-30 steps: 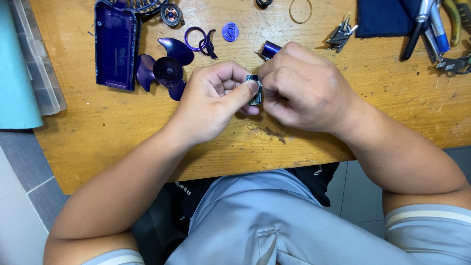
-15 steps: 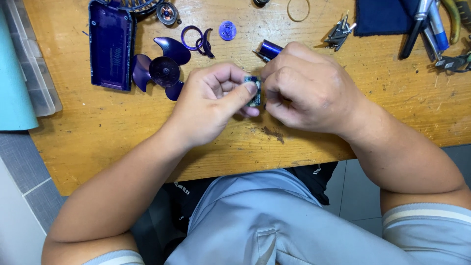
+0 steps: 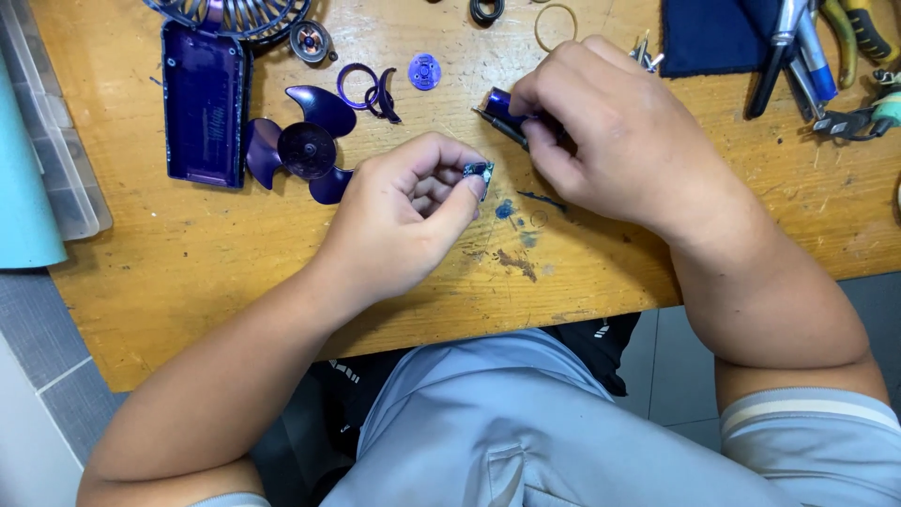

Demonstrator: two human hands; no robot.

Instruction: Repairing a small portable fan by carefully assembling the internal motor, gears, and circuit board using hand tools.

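Left hand (image 3: 408, 211) is up off the wooden table (image 3: 188, 272), thumb and forefinger pinched tight on 1 tiny metal part (image 3: 479, 171), the other fingers curled in beneath it. That part sits right at the fingertips, just above the bench, and it looks like the risk here: so little of it shows that a slight slackening of the pinch could drop it, and a piece that small may bounce off the edge toward the lap or floor. Right hand (image 3: 619, 131) is over by the dark purple cylinder (image 3: 497, 99), fingers closed around it and a thin dark tool (image 3: 497, 127) that pokes out beneath; how firmly it holds either one I cannot tell, since the knuckles hide the contact. If the cylinder rolls free it could knock the loose pieces nearby, and there are plenty: the 3-blade purple fan propeller (image 3: 305, 145), a purple ring (image 3: 358, 86), a small round purple disc (image 3: 424, 71) and the long purple housing (image 3: 205, 103) to the left. The 2 hands are apart, so any attempt to join parts means realigning them, and a misjudged angle could bend something. Pliers and cutters (image 3: 807, 56) lie at the far right, well clear.
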